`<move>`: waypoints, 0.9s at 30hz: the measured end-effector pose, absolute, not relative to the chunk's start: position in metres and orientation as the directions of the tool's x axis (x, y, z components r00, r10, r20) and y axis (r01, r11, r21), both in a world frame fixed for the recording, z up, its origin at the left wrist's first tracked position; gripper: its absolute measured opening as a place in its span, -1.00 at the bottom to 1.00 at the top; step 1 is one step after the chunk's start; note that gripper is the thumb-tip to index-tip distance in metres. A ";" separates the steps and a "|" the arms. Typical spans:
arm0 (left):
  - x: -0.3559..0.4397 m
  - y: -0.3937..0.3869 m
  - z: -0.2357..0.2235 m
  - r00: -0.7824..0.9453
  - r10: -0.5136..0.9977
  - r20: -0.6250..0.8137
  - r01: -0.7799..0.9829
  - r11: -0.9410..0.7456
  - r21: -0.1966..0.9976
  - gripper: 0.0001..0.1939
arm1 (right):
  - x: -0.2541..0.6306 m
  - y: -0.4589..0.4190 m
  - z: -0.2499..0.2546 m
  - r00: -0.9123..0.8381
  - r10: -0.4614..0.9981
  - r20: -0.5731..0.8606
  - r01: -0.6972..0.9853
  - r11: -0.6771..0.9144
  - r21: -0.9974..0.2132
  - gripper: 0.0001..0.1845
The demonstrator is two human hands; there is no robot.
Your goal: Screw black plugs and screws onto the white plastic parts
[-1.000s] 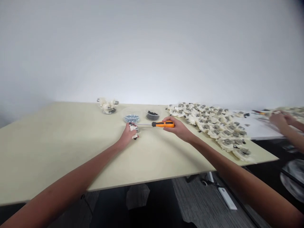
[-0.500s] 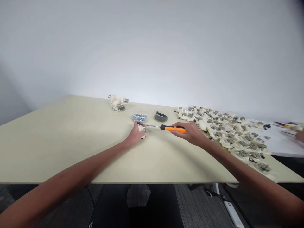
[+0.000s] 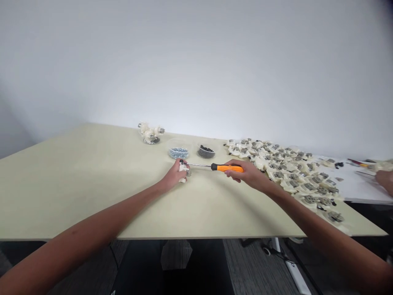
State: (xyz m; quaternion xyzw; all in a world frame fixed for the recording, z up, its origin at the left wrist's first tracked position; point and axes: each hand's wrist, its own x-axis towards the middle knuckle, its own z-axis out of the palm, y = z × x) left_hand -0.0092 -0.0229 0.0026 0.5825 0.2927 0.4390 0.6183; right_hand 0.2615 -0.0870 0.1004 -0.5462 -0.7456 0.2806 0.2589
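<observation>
My left hand [image 3: 172, 177] is closed on a small off-white plastic part [image 3: 183, 173] with a grey metal piece and a black bit at its top. In my right hand [image 3: 250, 175] is a screwdriver [image 3: 229, 168] with an orange and black handle, held level. Its thin shaft points left, and the tip meets the upper end of the white part near the black bit. Whether a screw sits under the tip is too small to tell. Just behind my left hand stands a clear bowl of silvery screws [image 3: 178, 153], and beside it a clear bowl of black pieces [image 3: 206, 151].
Many similar white parts [image 3: 291, 168] with grey metal pieces spread over the right of the cream table [image 3: 92, 184]. A clump of white parts [image 3: 150, 132] sits at the back left. Another person's hand [image 3: 384, 179] is at the white table [image 3: 362, 188] on the far right.
The screwdriver and my right hand have shifted slightly right, and the fingers on the handle have changed position. My left hand still holds the white part. The view has moved slightly.
</observation>
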 end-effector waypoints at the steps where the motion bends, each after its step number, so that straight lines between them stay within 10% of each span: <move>1: -0.010 -0.022 0.001 0.455 0.880 0.137 -0.224 -0.036 0.974 -0.63 | 0.260 -0.088 0.099 -0.267 0.961 0.072 0.659 0.237 -0.714 -0.70; 14: -0.008 -0.024 0.002 0.519 0.854 -0.018 -0.388 0.255 0.886 -0.63 | 0.266 -0.094 0.073 -0.198 0.975 0.103 0.633 0.208 -0.746 -0.65; 23: -0.006 -0.036 0.003 0.489 0.872 -0.023 -0.224 0.151 0.963 -0.66 | 0.271 -0.116 0.071 -0.499 0.779 0.379 0.800 0.582 -0.143 -0.63; 27: -0.005 -0.048 0.008 0.453 0.891 0.034 -0.134 0.030 0.991 -0.64 | 0.267 -0.126 0.081 -0.373 0.873 0.313 0.851 0.456 -0.260 -0.61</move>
